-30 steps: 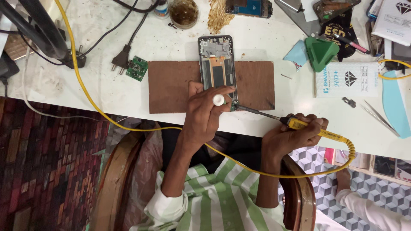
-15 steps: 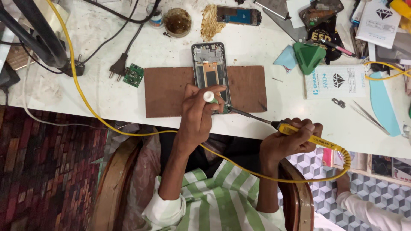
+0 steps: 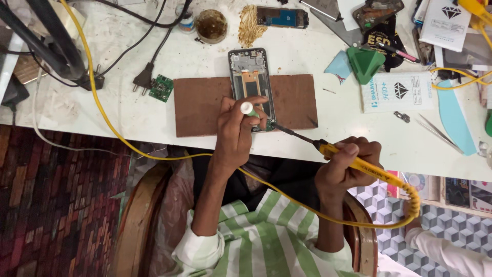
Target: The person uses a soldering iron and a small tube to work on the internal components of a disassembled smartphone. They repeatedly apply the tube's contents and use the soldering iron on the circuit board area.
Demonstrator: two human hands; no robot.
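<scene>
Beside the opened phone (image 3: 249, 77), green circuit board (image 3: 162, 87), plug (image 3: 143, 80)

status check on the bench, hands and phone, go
Left hand holds small green-white tube at phone. Right hand grips yellow soldering iron, tip at phone's lower edge. Phone on brown board, nothing blocking.

An opened phone frame (image 3: 249, 82) lies on a brown board (image 3: 205, 105) on the white table (image 3: 128, 56). The left hand (image 3: 237, 128) rests on the frame's lower end, fingers closed around a small white-and-green tube (image 3: 248, 108). The right hand (image 3: 344, 165) grips a yellow soldering iron (image 3: 353, 160); its dark tip touches the frame's lower right corner. A yellow cable (image 3: 102, 110) loops across the table. A small green circuit board (image 3: 162, 87) lies beside a black plug (image 3: 143, 80), left of the brown board
</scene>
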